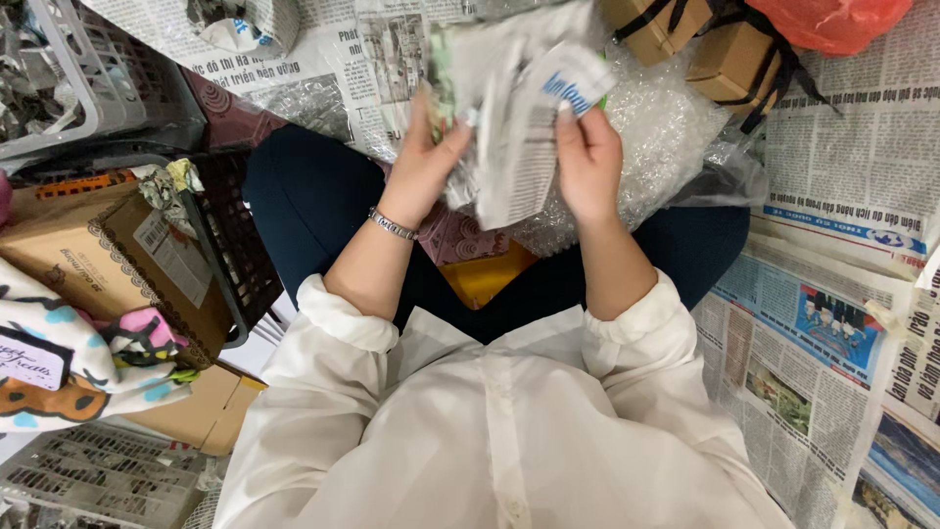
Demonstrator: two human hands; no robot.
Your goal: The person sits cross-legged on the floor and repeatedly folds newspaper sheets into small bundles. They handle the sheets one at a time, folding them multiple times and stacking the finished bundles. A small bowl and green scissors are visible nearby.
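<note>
Two hands, raised above the lap, grip one crumpled newspaper bundle (514, 108): left hand (426, 162) clasping its left edge, right hand (587, 162) pinching its right edge. Behind the bundle, bubble wrap (661, 127) on the floor. Beyond the wrap, tied cardboard boxes (729, 54). Far left of the bundle, a black crate (240, 250).

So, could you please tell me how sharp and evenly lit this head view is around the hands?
In the head view, light is soft and even, without hard shadows; the newspaper bundle in the left hand and right hand is smeared by motion blur; the bubble wrap glints slightly.
</note>
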